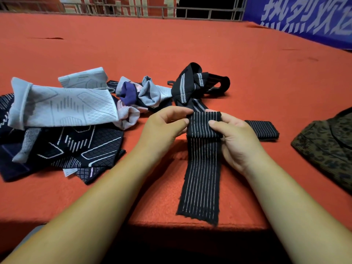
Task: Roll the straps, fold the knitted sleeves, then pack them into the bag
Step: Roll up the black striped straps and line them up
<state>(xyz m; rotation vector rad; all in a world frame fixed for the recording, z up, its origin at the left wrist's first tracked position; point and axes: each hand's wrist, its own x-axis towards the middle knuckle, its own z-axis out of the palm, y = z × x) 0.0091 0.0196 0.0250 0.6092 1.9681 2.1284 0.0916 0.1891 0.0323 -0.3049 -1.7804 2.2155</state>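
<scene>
The left hand [163,128] and right hand [238,140] each pinch, thumb over curled fingers, one edge of the rolled start of a black striped strap [201,178], its loose tail lying flat on the red table [190,40] towards the person. It looks light, soft and stretchy, apt to unroll, so gripping both edges of the roll suits it. Knitted sleeves [62,107] lie left, a bag [327,147] right.
</scene>
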